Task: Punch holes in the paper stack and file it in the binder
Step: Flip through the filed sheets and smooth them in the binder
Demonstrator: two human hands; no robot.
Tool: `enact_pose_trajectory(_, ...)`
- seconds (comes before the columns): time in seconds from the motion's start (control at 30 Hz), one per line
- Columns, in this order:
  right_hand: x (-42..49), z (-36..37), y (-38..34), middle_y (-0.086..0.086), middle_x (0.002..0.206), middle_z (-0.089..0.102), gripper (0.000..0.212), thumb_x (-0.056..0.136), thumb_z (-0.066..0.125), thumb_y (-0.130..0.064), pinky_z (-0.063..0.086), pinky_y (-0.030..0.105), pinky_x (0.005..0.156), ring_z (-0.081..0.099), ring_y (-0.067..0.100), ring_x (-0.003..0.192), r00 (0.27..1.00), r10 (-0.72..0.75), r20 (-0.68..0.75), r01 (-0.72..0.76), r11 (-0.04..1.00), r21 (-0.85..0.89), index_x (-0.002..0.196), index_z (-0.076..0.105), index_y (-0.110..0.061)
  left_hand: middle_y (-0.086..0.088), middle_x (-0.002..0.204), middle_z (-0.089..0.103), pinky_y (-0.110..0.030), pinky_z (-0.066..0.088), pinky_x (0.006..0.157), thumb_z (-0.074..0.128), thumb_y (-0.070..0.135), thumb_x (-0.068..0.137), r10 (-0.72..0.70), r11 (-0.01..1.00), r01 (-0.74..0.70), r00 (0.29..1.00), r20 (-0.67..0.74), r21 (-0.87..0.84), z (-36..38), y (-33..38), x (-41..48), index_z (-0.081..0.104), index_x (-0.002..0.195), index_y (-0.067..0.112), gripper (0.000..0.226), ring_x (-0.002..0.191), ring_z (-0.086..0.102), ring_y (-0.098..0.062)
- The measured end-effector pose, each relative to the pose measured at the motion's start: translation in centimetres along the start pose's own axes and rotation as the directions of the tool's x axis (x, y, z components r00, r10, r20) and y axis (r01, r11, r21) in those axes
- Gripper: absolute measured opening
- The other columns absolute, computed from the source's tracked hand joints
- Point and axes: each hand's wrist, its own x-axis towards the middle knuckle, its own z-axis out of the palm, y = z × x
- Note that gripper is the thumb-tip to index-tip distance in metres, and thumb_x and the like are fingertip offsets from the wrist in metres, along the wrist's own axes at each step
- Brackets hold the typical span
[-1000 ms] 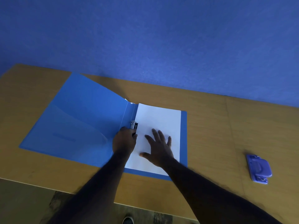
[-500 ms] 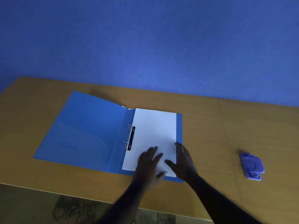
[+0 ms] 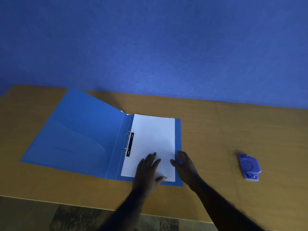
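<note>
text: none legible | binder (image 3: 80,139): no readable label, faint mark on inner pocket too dim to read | paper stack (image 3: 153,140): blank | hole punch (image 3: 249,167), right of frame: markings too small to read | numbers/signs: none

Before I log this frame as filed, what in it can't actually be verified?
Head view, the only one:
- Punched holes in the paper stack: hidden beneath the black clamp bar.
- Sheet count: edge too thin.
- The stack's near edge: partly covered by the left hand.
- Right hand: blurred; contact with binder unclear.
- Hole punch: details too small.
</note>
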Motion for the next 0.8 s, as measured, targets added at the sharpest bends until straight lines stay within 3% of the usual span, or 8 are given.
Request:
enact_pose_trajectory(0.13,-0.5,1.6,0.6,0.002,0.138,0.053,0.063,0.085,0.069,-0.032,0.050,0.048,0.099,0.054,0.025,0.122,0.999,0.026,-0.020,-0.027,0.996,-0.081,0.139,0.037,-0.023,0.004,0.158,0.025,-0.035,0.018,0.118,0.062,0.048,0.087,-0.043,0.999,0.043,0.999,-0.009,-0.034,-0.5,0.2,0.2,0.043,0.143,0.022,0.064,0.147,0.021,-0.015)
enact_pose_trajectory(0.3,-0.2,1.4,0.3,0.013,0.130,0.058,0.065,0.089,0.069,-0.018,0.052,0.031,0.079,0.061,0.027,0.111,0.984,0.176,-0.039,-0.163,0.961,0.221,0.143,0.034,-0.011,0.003,0.159,0.020,-0.034,0.015,0.120,0.058,0.059,0.084,-0.025,0.999,0.025,1.000,0.003,-0.034,-0.4,0.1,-0.1,0.039,0.145,0.020,0.075,0.148,0.015,-0.014)
enact_pose_trajectory(0.4,0.0,1.0,-0.1,0.011,0.125,0.058,0.066,0.086,0.072,-0.016,0.050,0.031,0.081,0.059,0.023,0.105,0.974,0.226,-0.035,-0.202,0.923,0.326,0.142,0.038,-0.011,0.002,0.160,0.016,-0.039,0.014,0.121,0.060,0.071,0.073,-0.013,0.999,0.013,1.000,-0.003,-0.040,0.2,0.2,-0.4,0.037,0.146,0.019,0.092,0.149,0.010,-0.015)
enact_pose_trajectory(0.47,0.3,0.9,0.1,0.012,0.124,0.058,0.067,0.082,0.076,-0.015,0.051,0.035,0.084,0.060,0.026,0.106,0.964,0.264,-0.032,-0.232,0.893,0.386,0.139,0.042,-0.013,0.004,0.161,0.008,-0.036,0.005,0.121,0.058,0.076,0.069,-0.024,0.999,0.024,1.000,0.016,-0.033,0.3,0.3,-0.5,0.031,0.148,0.020,0.101,0.149,0.002,-0.014)
enact_pose_trajectory(0.5,0.5,0.8,0.1,0.013,0.121,0.059,0.063,0.080,0.077,-0.014,0.051,0.034,0.081,0.060,0.026,0.104,0.960,0.281,-0.017,-0.249,0.874,0.418,0.133,0.045,-0.014,0.004,0.162,0.004,-0.034,0.000,0.121,0.057,0.078,0.067,-0.024,0.999,0.024,0.999,0.029,-0.022,0.3,0.3,-0.5,0.027,0.150,0.020,0.105,0.149,-0.002,-0.014)
enact_pose_trajectory(0.63,0.6,0.6,-0.4,0.007,0.081,0.057,0.018,0.083,0.072,-0.009,0.040,0.030,0.063,0.052,0.017,0.070,0.958,0.285,0.041,-0.269,0.835,0.480,0.082,0.054,-0.016,0.003,0.162,-0.005,-0.037,-0.004,0.121,0.054,0.079,0.068,0.000,1.000,0.000,0.998,0.060,0.003,0.2,0.3,-0.6,0.023,0.151,0.022,0.106,0.149,-0.011,-0.015)
enact_pose_trajectory(0.7,0.3,0.7,-0.8,0.006,0.080,0.061,0.007,0.087,0.068,-0.011,0.041,0.030,0.066,0.055,0.017,0.072,0.961,0.268,0.069,-0.266,0.829,0.493,0.086,0.061,-0.008,0.002,0.161,-0.003,-0.039,-0.003,0.121,0.056,0.075,0.072,0.004,1.000,-0.004,0.998,0.063,-0.003,0.3,0.4,-0.7,0.026,0.150,0.025,0.097,0.149,-0.010,-0.017)
enact_pose_trajectory(0.8,-0.3,1.0,-1.5,0.010,0.094,0.067,0.015,0.090,0.065,-0.014,0.044,0.029,0.067,0.058,0.018,0.078,0.962,0.260,0.084,-0.267,0.834,0.482,0.101,0.066,-0.004,-0.003,0.159,0.019,-0.050,0.021,0.119,0.060,0.061,0.081,0.024,1.000,-0.024,0.999,-0.023,-0.012,0.5,0.2,-0.5,0.048,0.138,0.024,0.069,0.148,0.012,-0.022)
